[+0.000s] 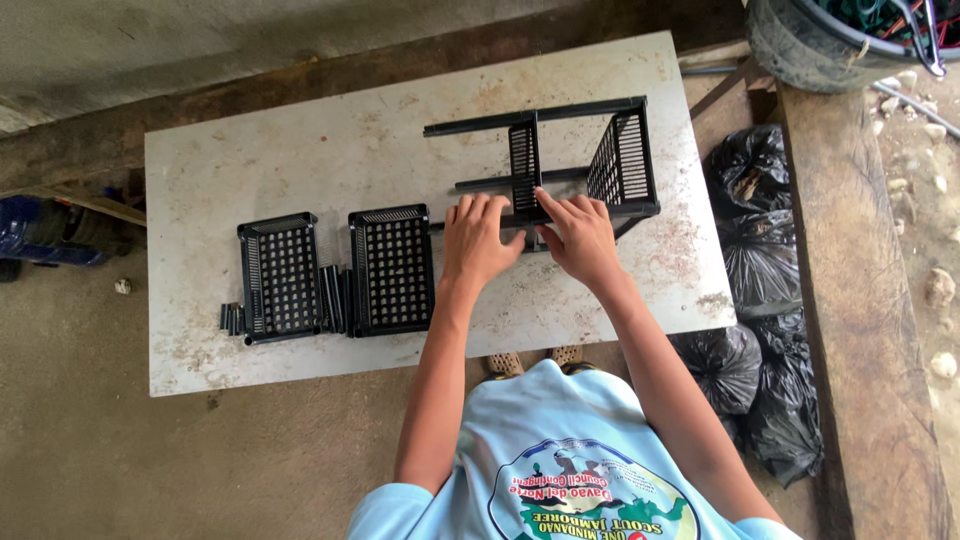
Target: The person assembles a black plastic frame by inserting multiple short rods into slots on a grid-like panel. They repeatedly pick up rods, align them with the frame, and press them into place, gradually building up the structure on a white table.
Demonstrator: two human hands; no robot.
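A partly assembled black plastic rack (pixel 575 160) lies on its side on a worn pale tabletop (pixel 300 150), with two perforated shelves joined by long black poles. My left hand (pixel 478 240) rests on the near lower pole of the rack, fingers spread. My right hand (pixel 578 236) presses on the same near edge, beside the middle shelf. Two loose black perforated shelves (pixel 280 277) (pixel 392 269) lie flat to the left of my hands. Short black pole pieces (pixel 232 318) lie beside and between them.
Black filled plastic bags (pixel 760 250) are piled on the ground at the table's right. A wooden beam (pixel 850 300) runs along the right side. A tyre-like tub (pixel 810 40) sits at top right. Blue bottles (pixel 50 230) stand at the left.
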